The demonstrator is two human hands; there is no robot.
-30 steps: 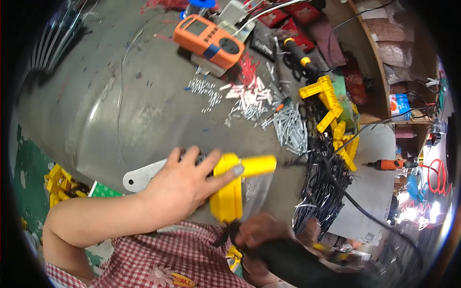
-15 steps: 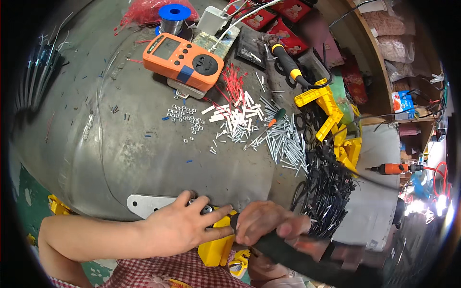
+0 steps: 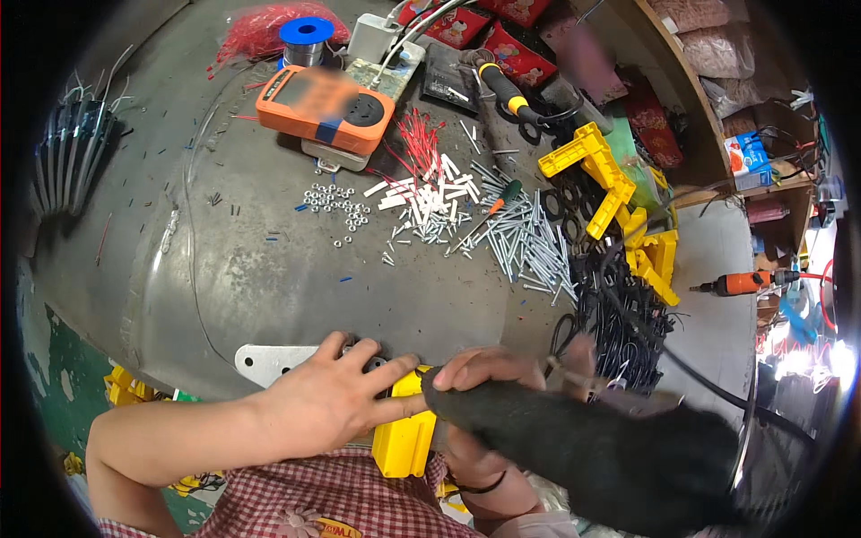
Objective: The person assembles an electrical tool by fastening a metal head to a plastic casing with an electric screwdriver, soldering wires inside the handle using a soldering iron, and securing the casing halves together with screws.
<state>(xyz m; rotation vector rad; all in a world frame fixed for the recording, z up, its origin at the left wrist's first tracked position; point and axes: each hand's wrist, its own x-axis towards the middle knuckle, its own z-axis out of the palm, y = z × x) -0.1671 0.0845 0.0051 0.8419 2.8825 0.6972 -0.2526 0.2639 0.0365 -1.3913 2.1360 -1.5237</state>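
My left hand (image 3: 350, 394) lies over a silver metal plate (image 3: 262, 360) with holes at the table's front edge. Its fingers are bent and bear on a yellow plastic part (image 3: 403, 432), holding it against the plate; the thumb is hidden. Close beside it, my right hand (image 3: 489, 366) is wrapped round a thick black long-bodied tool (image 3: 592, 448), whose narrow end meets the top of the yellow part. The tool's tip is hidden, so I cannot tell its exact kind. It covers part of my right hand and forearm.
Nuts (image 3: 336, 204), white sleeves with red wires (image 3: 426, 193), long screws (image 3: 529, 238) and a small screwdriver (image 3: 504, 197) lie mid-table. Black cables (image 3: 619, 314) and yellow parts (image 3: 592, 170) sit right. An orange meter (image 3: 314, 103) and solder spool (image 3: 305, 36) stand behind.
The black tool has swung up and now shows larger over my right forearm. My left hand stays on the plate and yellow part. The whole view has shifted slightly.
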